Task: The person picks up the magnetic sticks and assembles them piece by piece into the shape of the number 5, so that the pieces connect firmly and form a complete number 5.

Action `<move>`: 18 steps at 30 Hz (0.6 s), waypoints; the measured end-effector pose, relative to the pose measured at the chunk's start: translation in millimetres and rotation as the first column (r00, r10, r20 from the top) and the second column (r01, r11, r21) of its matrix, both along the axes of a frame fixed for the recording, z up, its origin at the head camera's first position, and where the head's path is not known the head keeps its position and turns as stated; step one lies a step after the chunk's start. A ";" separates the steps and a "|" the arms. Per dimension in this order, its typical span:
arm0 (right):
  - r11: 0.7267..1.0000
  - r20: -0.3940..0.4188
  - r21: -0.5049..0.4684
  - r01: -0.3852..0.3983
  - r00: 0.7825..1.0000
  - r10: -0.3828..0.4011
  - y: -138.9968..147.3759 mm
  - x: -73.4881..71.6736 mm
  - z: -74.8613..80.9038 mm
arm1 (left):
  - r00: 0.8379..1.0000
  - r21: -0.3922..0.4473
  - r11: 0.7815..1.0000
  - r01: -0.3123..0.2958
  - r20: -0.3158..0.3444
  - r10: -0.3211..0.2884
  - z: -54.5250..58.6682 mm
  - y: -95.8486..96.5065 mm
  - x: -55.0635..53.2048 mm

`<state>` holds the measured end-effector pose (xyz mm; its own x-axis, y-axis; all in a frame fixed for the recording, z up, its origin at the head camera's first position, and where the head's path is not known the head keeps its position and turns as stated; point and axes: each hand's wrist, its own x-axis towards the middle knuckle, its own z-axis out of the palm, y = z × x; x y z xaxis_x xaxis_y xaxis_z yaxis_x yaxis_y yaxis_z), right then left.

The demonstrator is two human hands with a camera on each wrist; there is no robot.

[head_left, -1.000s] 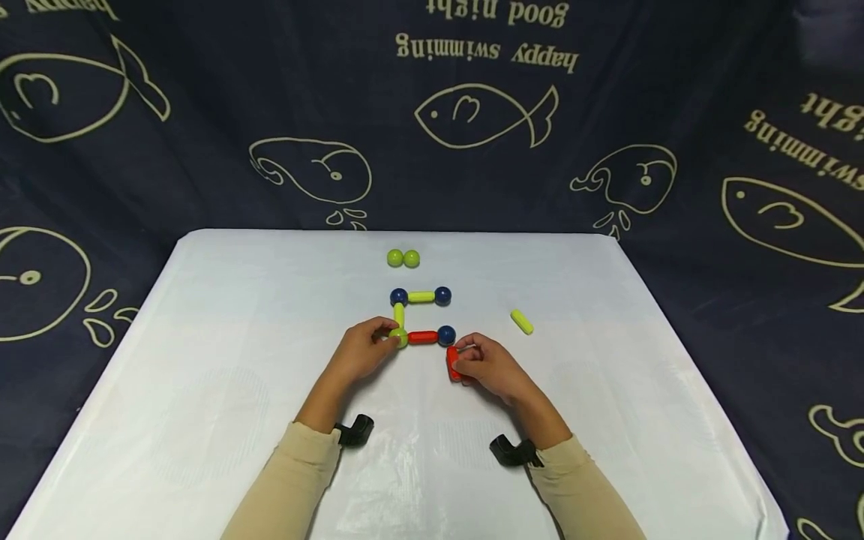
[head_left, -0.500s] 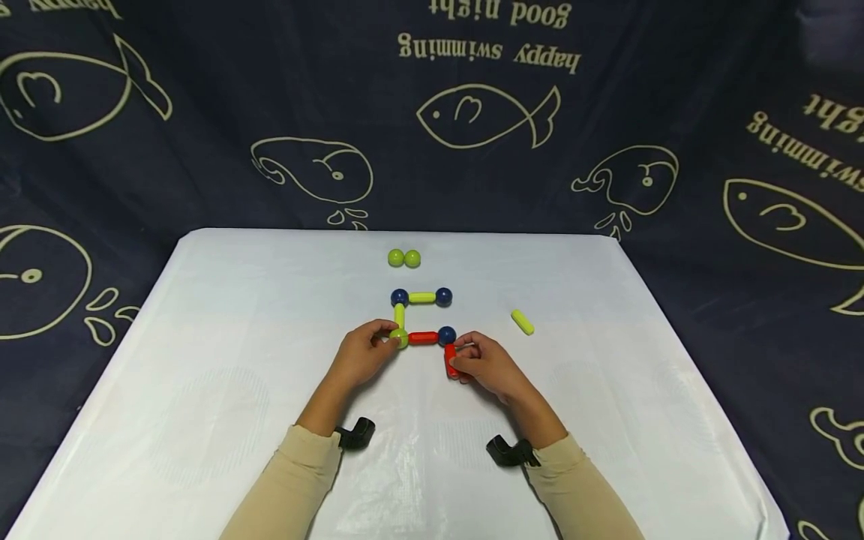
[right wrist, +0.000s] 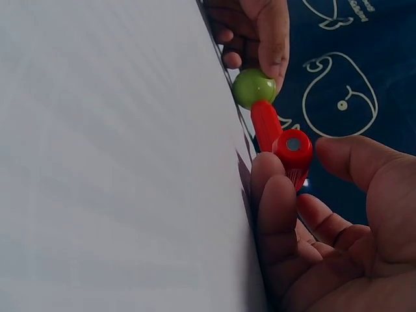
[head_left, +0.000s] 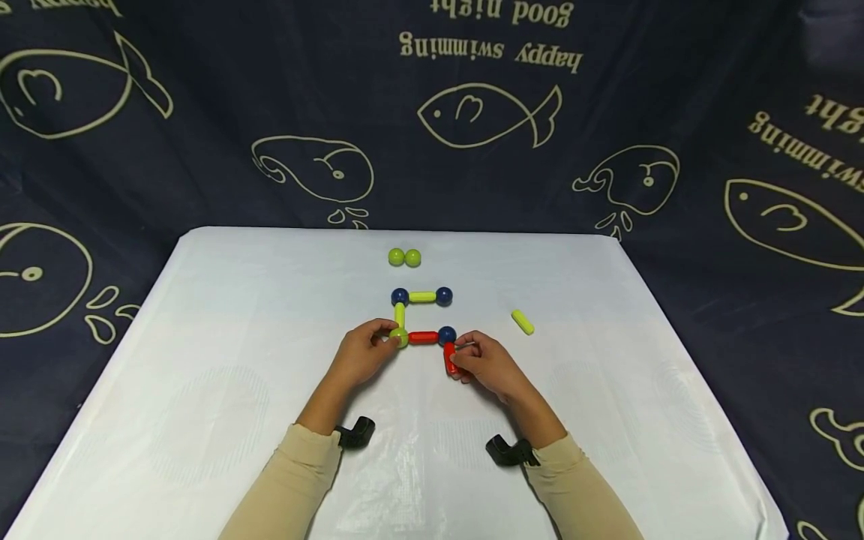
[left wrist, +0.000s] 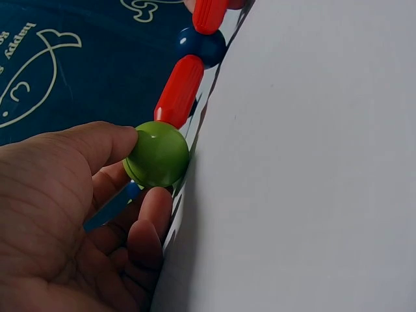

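Observation:
My left hand point(head_left: 364, 351) pinches a green ball point(left wrist: 156, 155) between thumb and fingers at the near left corner of a ball-and-rod shape. From that ball a red magnetic rod point(head_left: 424, 337) runs right to a blue ball point(head_left: 447, 334). A second red rod point(right wrist: 294, 144), its metal end facing the right wrist camera, is held by my right hand point(head_left: 489, 367); its far end meets the blue ball. Away from the green ball goes a yellow-green rod point(head_left: 400, 315) to another blue ball point(head_left: 400, 297). There a further yellow-green rod point(head_left: 422, 297) joins a third blue ball point(head_left: 444, 296).
Two green balls point(head_left: 404, 257) sit side by side beyond the shape on the white table point(head_left: 270, 300). A loose yellow-green rod point(head_left: 523, 322) lies to the right. Behind the table hangs a dark cloth point(head_left: 378, 112) with fish and whale drawings.
My right hand has moved slightly away from me and left, bringing its red rod up against the near side of the blue ball. The left hand stays on the green ball.

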<state>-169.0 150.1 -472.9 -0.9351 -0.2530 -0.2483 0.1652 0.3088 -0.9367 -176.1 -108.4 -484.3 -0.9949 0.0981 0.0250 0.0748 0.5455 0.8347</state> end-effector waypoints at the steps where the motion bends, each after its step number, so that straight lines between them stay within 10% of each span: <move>1: 1.000 -0.003 0.007 0.007 1.000 -0.007 0.5 -0.7 -0.1 | 1.000 -0.002 1.000 0.000 0.000 0.000 0.0 0.0 -0.2; 9: 0.988 -0.160 0.142 0.063 0.986 -0.040 7.6 -11.6 7.1 | 1.000 -0.010 1.000 -0.011 0.006 0.011 1.9 1.0 0.1; 18: 0.981 -0.171 0.181 -0.074 0.979 0.106 5.8 -33.4 10.7 | 1.000 0.008 1.000 -0.008 0.014 0.007 2.6 0.8 1.5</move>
<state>-202.4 155.8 -462.2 -0.9436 -0.3063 -0.1260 -0.0366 0.4743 -0.8796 -174.6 -107.6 -481.7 -0.9958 0.0905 0.0121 0.0592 0.5391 0.8402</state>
